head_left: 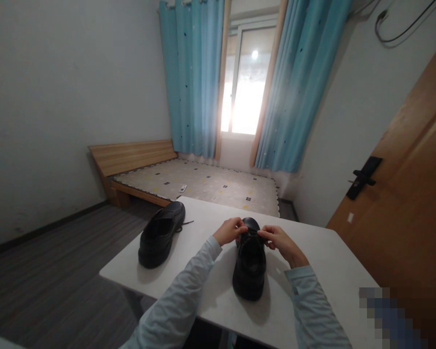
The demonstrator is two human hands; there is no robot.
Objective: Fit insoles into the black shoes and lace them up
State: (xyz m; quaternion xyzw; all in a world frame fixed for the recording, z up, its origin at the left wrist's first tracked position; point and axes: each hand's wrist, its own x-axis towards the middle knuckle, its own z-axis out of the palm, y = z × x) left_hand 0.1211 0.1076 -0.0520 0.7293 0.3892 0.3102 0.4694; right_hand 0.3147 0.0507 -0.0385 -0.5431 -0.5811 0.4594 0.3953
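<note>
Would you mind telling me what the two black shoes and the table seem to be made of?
Both shoes, one at the hands and one further left, look like smooth black leather or imitation, going by their dull sheen. The table looks like white laminate or plastic, plain and matte; which one is unclear.

Two arms show from the lower edge of the view, both clad in long sleeves of a pale, light blue fabric. The left sleeve (178, 300) is smooth with soft folds along its length and ends in a plain cuff at the wrist. The right sleeve (314, 310) matches it, with creases near its cuff. The left hand (229, 231) and the right hand (280, 244) are bare, without gloves, rings or a watch showing.
</note>
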